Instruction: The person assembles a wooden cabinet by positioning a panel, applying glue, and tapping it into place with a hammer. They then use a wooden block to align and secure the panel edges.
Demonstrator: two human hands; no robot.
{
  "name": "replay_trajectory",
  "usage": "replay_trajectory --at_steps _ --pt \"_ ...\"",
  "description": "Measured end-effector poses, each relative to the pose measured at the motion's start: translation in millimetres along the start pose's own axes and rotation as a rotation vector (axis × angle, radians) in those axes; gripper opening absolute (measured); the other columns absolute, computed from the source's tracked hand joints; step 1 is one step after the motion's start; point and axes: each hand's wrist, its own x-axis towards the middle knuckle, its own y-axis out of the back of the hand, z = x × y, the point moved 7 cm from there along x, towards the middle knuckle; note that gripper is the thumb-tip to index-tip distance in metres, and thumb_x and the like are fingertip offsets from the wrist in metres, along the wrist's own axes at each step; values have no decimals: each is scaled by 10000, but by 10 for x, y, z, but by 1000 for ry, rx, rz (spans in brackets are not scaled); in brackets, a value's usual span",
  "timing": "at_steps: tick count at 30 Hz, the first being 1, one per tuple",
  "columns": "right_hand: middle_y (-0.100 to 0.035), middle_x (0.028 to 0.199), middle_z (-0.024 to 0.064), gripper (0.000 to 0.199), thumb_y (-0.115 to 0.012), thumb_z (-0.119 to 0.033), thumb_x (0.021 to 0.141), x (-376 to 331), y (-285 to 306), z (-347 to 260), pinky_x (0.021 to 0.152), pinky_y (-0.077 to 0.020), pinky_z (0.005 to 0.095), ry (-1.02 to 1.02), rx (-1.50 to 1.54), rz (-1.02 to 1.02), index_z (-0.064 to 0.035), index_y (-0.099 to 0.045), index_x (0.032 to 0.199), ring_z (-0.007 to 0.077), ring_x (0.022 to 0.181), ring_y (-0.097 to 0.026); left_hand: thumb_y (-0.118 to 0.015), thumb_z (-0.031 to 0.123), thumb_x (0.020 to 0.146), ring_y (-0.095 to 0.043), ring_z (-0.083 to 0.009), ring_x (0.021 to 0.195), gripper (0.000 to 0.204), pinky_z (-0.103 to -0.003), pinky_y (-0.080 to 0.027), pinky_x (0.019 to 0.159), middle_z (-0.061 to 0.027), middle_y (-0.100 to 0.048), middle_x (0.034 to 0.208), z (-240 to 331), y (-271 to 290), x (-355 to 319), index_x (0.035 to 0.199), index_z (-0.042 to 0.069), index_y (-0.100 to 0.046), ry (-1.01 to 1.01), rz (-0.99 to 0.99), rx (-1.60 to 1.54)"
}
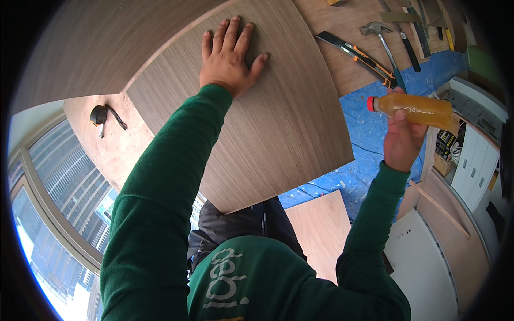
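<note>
My left hand [227,63] lies flat with fingers spread on a brown wood-grain panel [262,128]. In my right hand [402,143] is a clear plastic bottle [420,111] of amber liquid with a red cap, held sideways off the right edge of the panel. The fingers wrap round the bottle's middle, partly hidden behind it. Beyond the bottle lie an orange and black utility knife [360,58] and a claw hammer [384,45] on a plywood surface.
Left of the panel, a tape measure [98,114] rests on plywood beside a window [64,166]. Another wood-grain panel [96,43] stands at the far left. Blue sheeting [364,134] spreads below on the right. White drawers [474,166] stand at far right.
</note>
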Motion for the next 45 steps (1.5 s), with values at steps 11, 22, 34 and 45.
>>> replay_trajectory --at_steps 11,22,34,45 --pt "-640 1349 196 416 -670 -136 1026 43 199 728 988 -610 502 -341 284 41 -46 -512 1399 389 1204 -677 -509 628 1005 -190 -308 1609 757 -522 -77 1325 -85 -281 1720 -21 -18 46 1632 234 -352 -9 56 13" --pt "-694 1225 124 331 -696 -117 1008 88 106 978 951 -626 498 -342 250 53 -67 -567 1309 298 1132 -715 -484 648 1013 -182 -299 1612 754 -520 -72 1329 -77 -273 1724 -23 -32 54 1633 239 -354 -4 50 27" --pt "-698 1202 107 337 -722 -98 991 144 13 973 922 -639 480 -287 172 32 -80 -571 1292 278 1106 -719 -485 653 1010 -185 -300 1612 754 -527 -69 1329 -75 -279 1723 -44 -52 52 1633 251 -349 -30 68 21" --pt "-679 1243 118 367 -712 -64 985 122 -74 921 955 -624 468 -263 143 11 -66 -554 1316 272 1135 -700 -461 662 1015 -188 -303 1610 748 -520 -61 1332 -73 -280 1723 -52 -66 51 1635 260 -343 -31 70 22"
